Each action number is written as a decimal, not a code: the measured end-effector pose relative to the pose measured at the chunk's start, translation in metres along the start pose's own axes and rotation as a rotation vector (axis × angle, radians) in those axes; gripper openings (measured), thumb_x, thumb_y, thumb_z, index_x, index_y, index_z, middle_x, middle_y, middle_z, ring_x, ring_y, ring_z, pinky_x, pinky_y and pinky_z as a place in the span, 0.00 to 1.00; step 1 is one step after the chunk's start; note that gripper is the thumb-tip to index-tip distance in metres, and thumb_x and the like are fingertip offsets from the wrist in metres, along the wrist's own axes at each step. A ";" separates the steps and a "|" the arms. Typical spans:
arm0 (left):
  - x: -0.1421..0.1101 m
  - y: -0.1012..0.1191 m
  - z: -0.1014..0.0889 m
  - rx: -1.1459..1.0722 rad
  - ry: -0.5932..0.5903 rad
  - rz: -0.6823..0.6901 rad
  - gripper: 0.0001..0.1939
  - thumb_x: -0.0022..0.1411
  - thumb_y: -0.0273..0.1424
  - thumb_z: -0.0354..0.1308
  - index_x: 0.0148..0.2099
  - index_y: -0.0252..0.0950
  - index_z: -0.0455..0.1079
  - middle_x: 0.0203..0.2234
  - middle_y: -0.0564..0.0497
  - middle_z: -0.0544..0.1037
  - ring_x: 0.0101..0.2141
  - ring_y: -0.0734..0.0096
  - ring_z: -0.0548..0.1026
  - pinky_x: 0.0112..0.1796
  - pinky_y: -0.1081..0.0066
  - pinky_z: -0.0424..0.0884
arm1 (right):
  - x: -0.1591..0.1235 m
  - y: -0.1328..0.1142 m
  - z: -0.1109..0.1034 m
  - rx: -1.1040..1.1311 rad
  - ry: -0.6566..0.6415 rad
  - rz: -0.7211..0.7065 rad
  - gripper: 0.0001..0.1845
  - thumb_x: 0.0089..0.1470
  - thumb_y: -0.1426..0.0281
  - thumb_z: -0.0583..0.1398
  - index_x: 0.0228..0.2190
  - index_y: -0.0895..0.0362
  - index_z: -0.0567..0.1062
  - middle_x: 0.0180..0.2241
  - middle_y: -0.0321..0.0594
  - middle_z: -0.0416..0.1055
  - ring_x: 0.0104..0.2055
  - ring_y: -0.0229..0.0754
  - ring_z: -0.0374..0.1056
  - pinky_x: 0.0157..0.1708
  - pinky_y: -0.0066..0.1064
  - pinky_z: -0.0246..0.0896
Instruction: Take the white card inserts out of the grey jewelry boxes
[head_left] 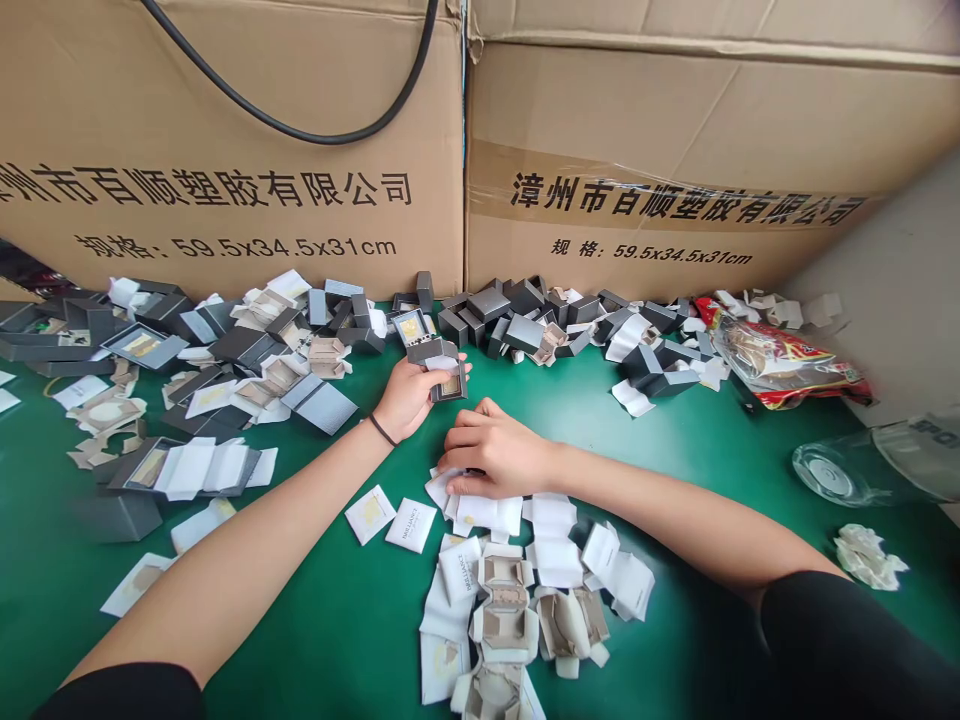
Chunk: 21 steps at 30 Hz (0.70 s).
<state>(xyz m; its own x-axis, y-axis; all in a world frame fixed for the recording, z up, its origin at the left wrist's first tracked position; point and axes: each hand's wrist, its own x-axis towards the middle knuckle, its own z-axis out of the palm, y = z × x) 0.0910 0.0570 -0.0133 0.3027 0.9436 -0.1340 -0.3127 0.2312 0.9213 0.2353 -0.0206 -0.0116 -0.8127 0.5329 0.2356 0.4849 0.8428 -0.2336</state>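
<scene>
My left hand (411,395) is closed around a small dark grey jewelry box (448,380), which is open and shows a pale inside. My right hand (495,450) is just in front of it, its fingers curled in; whatever they hold, if anything, is hidden. Below the right hand lie white folded paper pieces (487,515). Nearer to me are unfolded cardboard inserts (506,630) with grey-brown insides. Two small white cards (411,525) rest on the green table (322,620) to the left of the papers.
Piles of dark grey boxes (491,303) and inserts line the back and left. Large cardboard cartons (300,90) stand behind, with a black cable (322,138) hanging in front. At right are a red snack bag (780,360), a clear plastic container (862,465) and crumpled tissue (870,557).
</scene>
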 end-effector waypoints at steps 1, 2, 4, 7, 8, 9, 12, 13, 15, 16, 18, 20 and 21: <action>0.000 0.000 0.000 0.001 -0.002 0.004 0.13 0.42 0.21 0.60 0.36 0.29 0.73 0.37 0.45 0.79 0.41 0.59 0.76 0.44 0.61 0.71 | 0.000 0.000 0.000 -0.031 0.014 0.022 0.19 0.60 0.58 0.50 0.35 0.55 0.75 0.32 0.39 0.71 0.37 0.40 0.57 0.36 0.36 0.42; 0.000 0.000 0.000 0.002 -0.005 0.010 0.13 0.43 0.21 0.60 0.36 0.29 0.73 0.37 0.45 0.79 0.41 0.59 0.76 0.45 0.61 0.70 | 0.001 0.000 0.000 -0.061 0.033 0.044 0.19 0.61 0.58 0.49 0.33 0.56 0.75 0.31 0.40 0.70 0.37 0.41 0.57 0.37 0.36 0.41; 0.001 -0.001 -0.001 0.000 -0.013 0.019 0.13 0.43 0.21 0.59 0.36 0.29 0.73 0.36 0.45 0.79 0.41 0.59 0.76 0.44 0.60 0.71 | 0.002 -0.004 -0.003 -0.101 0.075 0.066 0.20 0.61 0.59 0.48 0.33 0.56 0.75 0.33 0.42 0.71 0.39 0.42 0.57 0.38 0.37 0.42; 0.003 -0.002 -0.002 -0.020 -0.022 0.024 0.14 0.43 0.21 0.59 0.37 0.30 0.72 0.36 0.46 0.79 0.40 0.59 0.76 0.43 0.60 0.72 | 0.005 -0.017 -0.006 -0.062 0.100 -0.010 0.21 0.60 0.55 0.49 0.42 0.54 0.74 0.46 0.45 0.68 0.48 0.46 0.56 0.44 0.39 0.45; 0.003 -0.002 -0.002 -0.026 -0.027 0.022 0.15 0.43 0.21 0.60 0.37 0.30 0.72 0.37 0.46 0.79 0.40 0.59 0.76 0.43 0.60 0.72 | 0.006 -0.021 -0.007 -0.034 0.081 -0.064 0.22 0.59 0.54 0.49 0.46 0.52 0.72 0.51 0.44 0.66 0.52 0.47 0.54 0.46 0.40 0.45; 0.004 -0.002 -0.003 -0.030 -0.033 0.019 0.15 0.43 0.20 0.60 0.38 0.30 0.72 0.37 0.46 0.79 0.40 0.59 0.77 0.43 0.60 0.72 | 0.006 -0.026 -0.006 -0.011 0.049 -0.119 0.24 0.58 0.52 0.50 0.49 0.51 0.70 0.54 0.43 0.63 0.55 0.48 0.52 0.49 0.40 0.45; 0.004 -0.002 -0.003 -0.038 -0.043 0.008 0.16 0.43 0.20 0.60 0.39 0.30 0.72 0.37 0.46 0.79 0.40 0.59 0.77 0.43 0.60 0.72 | 0.007 -0.033 0.002 0.013 -0.040 -0.185 0.21 0.58 0.56 0.51 0.51 0.48 0.68 0.56 0.37 0.62 0.58 0.48 0.50 0.53 0.41 0.43; 0.004 -0.001 -0.003 -0.039 -0.044 0.007 0.16 0.43 0.20 0.60 0.39 0.30 0.72 0.37 0.46 0.79 0.40 0.59 0.77 0.43 0.60 0.72 | 0.008 -0.033 0.005 0.009 -0.051 -0.178 0.20 0.59 0.59 0.51 0.51 0.48 0.68 0.56 0.36 0.63 0.58 0.47 0.52 0.53 0.41 0.44; 0.003 0.000 -0.003 -0.035 -0.043 0.008 0.16 0.43 0.20 0.60 0.39 0.30 0.72 0.37 0.46 0.79 0.40 0.59 0.77 0.43 0.60 0.72 | 0.009 -0.032 0.010 -0.011 -0.050 -0.164 0.18 0.60 0.62 0.50 0.50 0.50 0.69 0.54 0.38 0.65 0.55 0.45 0.56 0.50 0.40 0.47; 0.003 0.000 -0.003 -0.031 -0.043 0.008 0.16 0.43 0.20 0.60 0.38 0.30 0.72 0.37 0.46 0.79 0.40 0.59 0.77 0.43 0.59 0.72 | 0.009 -0.031 0.012 -0.028 -0.043 -0.164 0.18 0.60 0.63 0.50 0.49 0.52 0.69 0.53 0.39 0.66 0.53 0.45 0.58 0.49 0.39 0.49; 0.003 0.000 -0.002 -0.024 -0.042 0.009 0.15 0.43 0.20 0.60 0.37 0.30 0.72 0.36 0.47 0.79 0.40 0.59 0.77 0.44 0.59 0.71 | 0.011 -0.029 0.014 -0.072 -0.021 -0.166 0.17 0.61 0.63 0.49 0.47 0.56 0.70 0.50 0.44 0.69 0.50 0.43 0.61 0.47 0.38 0.51; 0.003 0.001 -0.002 -0.024 -0.040 0.012 0.15 0.42 0.20 0.60 0.37 0.31 0.72 0.35 0.47 0.79 0.40 0.59 0.77 0.44 0.59 0.71 | 0.012 -0.028 0.014 -0.128 0.020 -0.148 0.16 0.63 0.66 0.48 0.43 0.58 0.71 0.43 0.45 0.72 0.44 0.40 0.64 0.47 0.37 0.51; 0.003 0.001 -0.002 -0.022 -0.041 0.012 0.15 0.42 0.21 0.60 0.37 0.31 0.72 0.36 0.47 0.79 0.40 0.59 0.77 0.44 0.59 0.71 | 0.013 -0.027 0.014 -0.150 0.047 -0.134 0.15 0.63 0.68 0.47 0.41 0.59 0.71 0.39 0.45 0.73 0.41 0.39 0.65 0.48 0.37 0.52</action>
<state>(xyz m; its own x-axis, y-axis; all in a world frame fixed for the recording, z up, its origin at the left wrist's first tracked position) 0.0899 0.0601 -0.0138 0.3359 0.9357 -0.1078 -0.3359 0.2259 0.9144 0.2076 -0.0376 -0.0153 -0.8587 0.4155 0.2999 0.4193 0.9062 -0.0550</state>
